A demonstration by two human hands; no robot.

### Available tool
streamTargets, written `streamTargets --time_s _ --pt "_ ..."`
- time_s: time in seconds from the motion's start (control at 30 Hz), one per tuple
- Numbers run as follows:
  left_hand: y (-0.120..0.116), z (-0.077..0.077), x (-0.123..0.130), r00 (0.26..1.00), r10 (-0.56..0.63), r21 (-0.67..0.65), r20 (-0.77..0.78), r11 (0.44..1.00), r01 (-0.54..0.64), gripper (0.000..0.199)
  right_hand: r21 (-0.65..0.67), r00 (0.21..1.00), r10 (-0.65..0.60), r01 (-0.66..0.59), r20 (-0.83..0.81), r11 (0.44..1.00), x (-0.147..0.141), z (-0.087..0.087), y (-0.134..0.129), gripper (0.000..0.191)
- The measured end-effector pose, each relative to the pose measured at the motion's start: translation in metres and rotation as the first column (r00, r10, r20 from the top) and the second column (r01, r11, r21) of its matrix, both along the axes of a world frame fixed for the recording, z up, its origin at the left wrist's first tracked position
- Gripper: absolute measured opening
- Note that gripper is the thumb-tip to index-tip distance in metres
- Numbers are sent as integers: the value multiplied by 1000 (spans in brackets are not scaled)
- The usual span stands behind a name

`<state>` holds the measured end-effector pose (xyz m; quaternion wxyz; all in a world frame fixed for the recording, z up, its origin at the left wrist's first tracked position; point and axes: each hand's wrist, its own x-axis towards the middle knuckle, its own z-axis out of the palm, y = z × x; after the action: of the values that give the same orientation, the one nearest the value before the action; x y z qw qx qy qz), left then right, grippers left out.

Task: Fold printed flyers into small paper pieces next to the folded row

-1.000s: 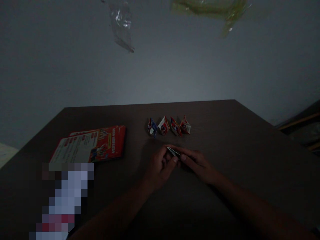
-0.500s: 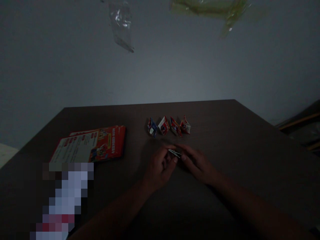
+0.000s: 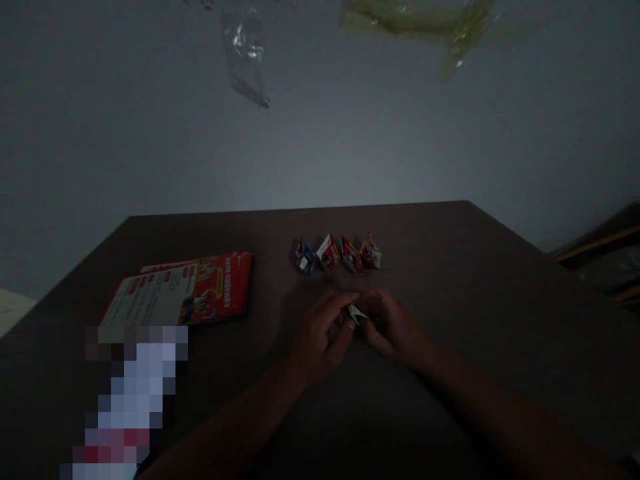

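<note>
Between the fingers of both hands is a small piece of folded paper [image 3: 357, 313], its pale edges showing and the rest covered by fingers. My left hand [image 3: 323, 333] grips it from the left with thumb and fingers. From the right, my right hand [image 3: 393, 327] pinches the same paper. Just beyond the hands, several small folded paper pieces stand in a row: a blue one [image 3: 305, 256], a red and white one [image 3: 328, 253], a red one [image 3: 351, 254] and a red and grey one [image 3: 371, 253].
A stack of red printed sheets or booklets [image 3: 220, 287] lies left on the dark table [image 3: 450, 253]. A pixelated patch [image 3: 145, 387] covers the lower left. Behind the table rises a wall [image 3: 400, 140] with clear plastic [image 3: 245, 53] and yellowish tape [image 3: 425, 23].
The paper has turned between my fingers and its pale edges now spread apart slightly. My right fingers have bent in closer around it. The row and the stack stay put.
</note>
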<state>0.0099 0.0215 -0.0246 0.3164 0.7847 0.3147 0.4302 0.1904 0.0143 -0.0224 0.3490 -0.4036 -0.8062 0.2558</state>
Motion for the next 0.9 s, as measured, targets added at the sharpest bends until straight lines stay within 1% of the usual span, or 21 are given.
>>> streamTargets --time_s 0.07,0.17,0.23,0.3,0.33,0.4,0.47,0.5,0.57,0.63,0.77,0.83,0.9 --pt "-1 0 0 1000 -16 27 0 999 16 37 -25 1000 -9 9 -8 1000 1 -1 0 27" --pt "-4 2 0 999 -47 15 -4 999 47 40 -59 999 -50 48 -20 997 2 -2 0 31" --pt "-5 4 0 996 -85 -6 1 996 85 39 -57 997 -75 73 -32 996 3 -2 0 34" --pt "-5 4 0 994 -100 -26 31 995 101 36 -33 995 -89 87 -46 996 3 -1 0 33" --pt "-5 4 0 995 -81 -45 54 995 83 35 -16 995 -93 92 -45 996 4 0 1 29" --pt "-3 3 1 994 2 -130 109 992 12 33 20 994 -104 104 -23 994 3 1 1 22" --pt "0 1 2 982 99 -264 162 963 -54 30 53 994 -107 107 7 993 3 1 1 20" --pt "1 1 2 974 131 -336 183 940 -63 29 65 995 -102 100 18 993 3 1 1 20" --pt "4 0 3 964 153 -448 217 893 -41 27 95 996 -88 85 21 992 4 1 2 21" --pt "5 0 4 957 151 -519 248 855 0 28 126 997 -80 76 22 989 4 0 1 21" --pt "8 1 4 944 131 -582 303 810 75 31 180 995 -83 73 48 981 4 1 2 19" --pt "9 1 2 946 114 -588 302 804 90 31 204 995 -86 73 55 976 3 1 2 20" --pt "10 1 1 952 101 -588 288 804 93 31 199 995 -87 75 54 977 3 1 2 24"
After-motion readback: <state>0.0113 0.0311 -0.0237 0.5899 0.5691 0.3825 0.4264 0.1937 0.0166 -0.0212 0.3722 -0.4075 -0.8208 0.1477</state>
